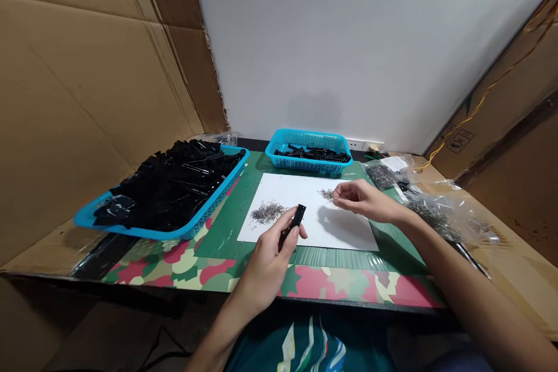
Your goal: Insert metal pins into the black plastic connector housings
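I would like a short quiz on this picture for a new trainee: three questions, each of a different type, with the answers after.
1. Which hand holds the slim black piece?
A) the left
B) the right
C) both together

2. True or false: the right hand is at the larger pile of small metallic parts on the white sheet.

3. Compare the left basket and the far basket: in which do the contents rise higher above the rim?

Key
1. A. The left hand grips it.
2. False. It is at the smaller pile.
3. The left basket; its black contents are heaped well over the rim.
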A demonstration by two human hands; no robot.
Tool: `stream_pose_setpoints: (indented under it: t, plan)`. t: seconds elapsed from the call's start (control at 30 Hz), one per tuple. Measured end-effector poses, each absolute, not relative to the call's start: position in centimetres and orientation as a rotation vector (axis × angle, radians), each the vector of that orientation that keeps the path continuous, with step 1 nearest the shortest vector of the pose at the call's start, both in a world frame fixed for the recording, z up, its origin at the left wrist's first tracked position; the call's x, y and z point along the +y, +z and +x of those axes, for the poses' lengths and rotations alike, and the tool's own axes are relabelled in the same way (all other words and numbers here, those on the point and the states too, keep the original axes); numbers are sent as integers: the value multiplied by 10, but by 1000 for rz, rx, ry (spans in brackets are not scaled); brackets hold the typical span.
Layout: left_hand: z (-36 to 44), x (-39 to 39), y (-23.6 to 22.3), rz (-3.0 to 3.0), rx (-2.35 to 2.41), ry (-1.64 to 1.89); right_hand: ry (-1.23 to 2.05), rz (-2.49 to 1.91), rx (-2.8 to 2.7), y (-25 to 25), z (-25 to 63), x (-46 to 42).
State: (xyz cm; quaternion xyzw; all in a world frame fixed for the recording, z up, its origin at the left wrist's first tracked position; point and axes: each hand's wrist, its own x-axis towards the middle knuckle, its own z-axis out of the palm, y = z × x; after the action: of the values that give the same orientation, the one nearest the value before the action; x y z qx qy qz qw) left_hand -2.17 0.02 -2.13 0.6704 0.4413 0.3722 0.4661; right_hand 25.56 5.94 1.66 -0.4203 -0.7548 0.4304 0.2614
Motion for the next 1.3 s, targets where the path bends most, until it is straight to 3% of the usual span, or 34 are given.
stream_pose_setpoints:
  t: [0.33, 1.3]
  plan:
    - [-22, -4, -21, 1802, 1064, 820, 1368, -1012, -1998, 19, 227, 45]
    - [-7, -8, -20, 1861, 1208, 792, 694, -1466, -2237, 1, 200, 31]
